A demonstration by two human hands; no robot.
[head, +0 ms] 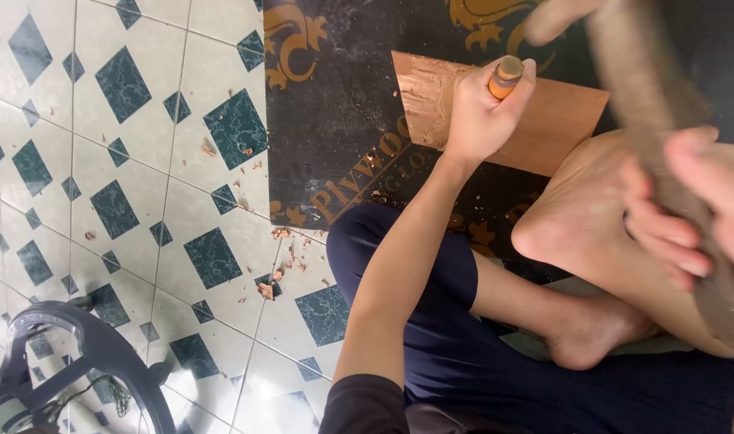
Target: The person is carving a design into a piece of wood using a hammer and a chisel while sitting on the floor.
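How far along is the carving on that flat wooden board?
Done: the wooden board is roughened at its left end, and wood chips lie on the tiled floor. In hand: the left hand grips an orange-handled chisel on the board; the right hand holds a blurred wooden mallet. Left: most of the board looks smooth and uncut.

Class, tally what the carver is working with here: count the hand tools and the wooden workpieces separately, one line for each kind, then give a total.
Orange-handled chisel, gripped in the left hand: 1
Wooden mallet, blurred, gripped in the right hand: 1
Wooden board, lying on the dark printed sheet: 1
Total: 3
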